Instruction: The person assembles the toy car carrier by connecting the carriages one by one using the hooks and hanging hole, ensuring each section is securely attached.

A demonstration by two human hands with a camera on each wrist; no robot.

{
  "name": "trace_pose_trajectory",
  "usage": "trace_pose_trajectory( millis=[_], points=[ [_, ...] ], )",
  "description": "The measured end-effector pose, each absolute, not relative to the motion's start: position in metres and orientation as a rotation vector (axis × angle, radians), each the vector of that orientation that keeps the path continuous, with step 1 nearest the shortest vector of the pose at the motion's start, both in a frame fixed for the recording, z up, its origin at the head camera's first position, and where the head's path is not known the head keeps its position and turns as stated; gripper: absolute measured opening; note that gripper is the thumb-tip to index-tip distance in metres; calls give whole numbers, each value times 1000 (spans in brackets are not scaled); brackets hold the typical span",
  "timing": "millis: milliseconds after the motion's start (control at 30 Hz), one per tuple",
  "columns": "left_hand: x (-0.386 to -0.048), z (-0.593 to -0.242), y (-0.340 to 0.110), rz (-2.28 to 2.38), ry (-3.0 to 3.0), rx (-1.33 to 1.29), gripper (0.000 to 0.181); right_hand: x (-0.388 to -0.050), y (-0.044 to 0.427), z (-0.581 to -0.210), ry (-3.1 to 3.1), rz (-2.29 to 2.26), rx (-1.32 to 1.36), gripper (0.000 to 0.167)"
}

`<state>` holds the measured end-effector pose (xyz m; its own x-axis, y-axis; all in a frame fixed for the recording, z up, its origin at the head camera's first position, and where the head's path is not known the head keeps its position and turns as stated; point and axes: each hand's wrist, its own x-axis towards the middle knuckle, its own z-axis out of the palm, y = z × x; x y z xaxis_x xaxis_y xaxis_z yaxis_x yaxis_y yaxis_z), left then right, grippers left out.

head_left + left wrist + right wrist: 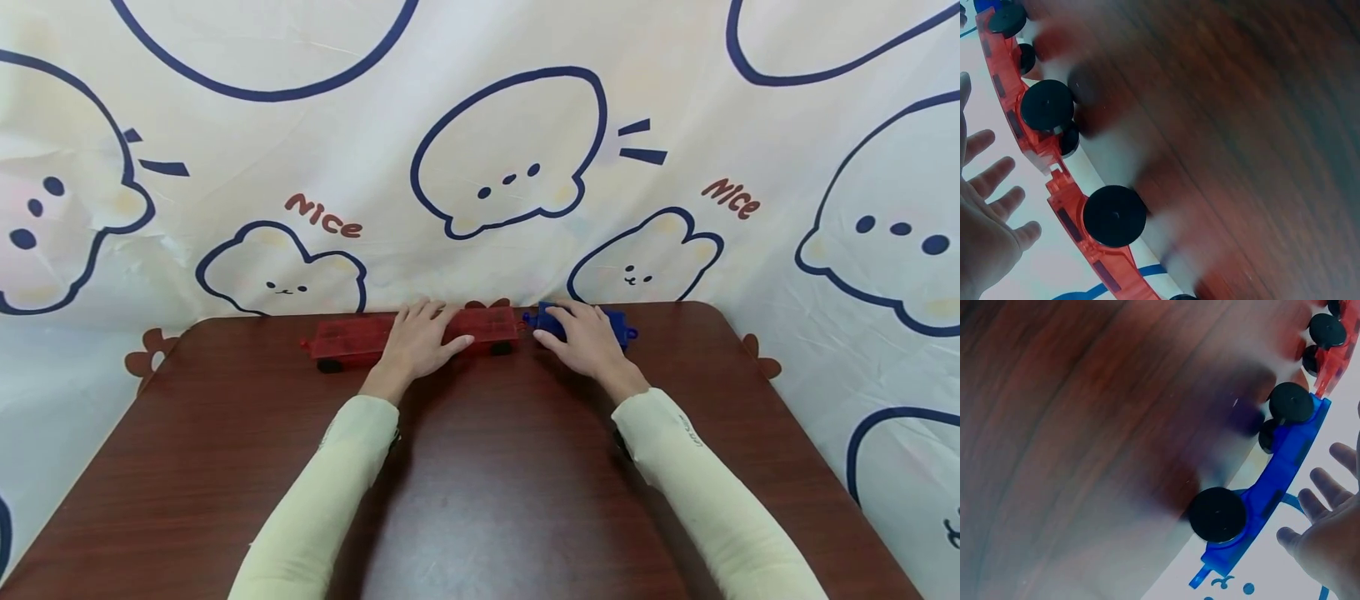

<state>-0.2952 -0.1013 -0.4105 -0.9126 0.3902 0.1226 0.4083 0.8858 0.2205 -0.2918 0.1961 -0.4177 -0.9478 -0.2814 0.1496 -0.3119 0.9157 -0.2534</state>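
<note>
Along the table's back edge in the head view lie a long red wheeled toy point(348, 337) and, to its right, a shorter blue wheeled toy point(617, 327). My left hand point(417, 343) lies across the red toy's middle, fingers spread. Over the blue toy is my right hand point(588, 342), its fingers relaxed. In the left wrist view, red sections point(1071, 200) with black wheels stand beside the left hand point(988, 231). The right wrist view shows the blue toy point(1272, 475) meeting a red end point(1335, 369), near the right hand point(1329, 544). Firm contact cannot be told.
The dark brown wooden table point(480, 500) has rounded back corners. Behind it and at both sides hangs a pale cloth point(480, 267) with blue outlined figures and red lettering. The toys lie close to the back cloth.
</note>
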Motion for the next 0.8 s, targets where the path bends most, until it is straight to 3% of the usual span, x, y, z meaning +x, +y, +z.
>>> trace_pose_trajectory(
  millis=[800],
  points=[
    [-299,-421,-79,-374,-2994,-650,71,-290,218,-428,-3014,411,390,67]
  ],
)
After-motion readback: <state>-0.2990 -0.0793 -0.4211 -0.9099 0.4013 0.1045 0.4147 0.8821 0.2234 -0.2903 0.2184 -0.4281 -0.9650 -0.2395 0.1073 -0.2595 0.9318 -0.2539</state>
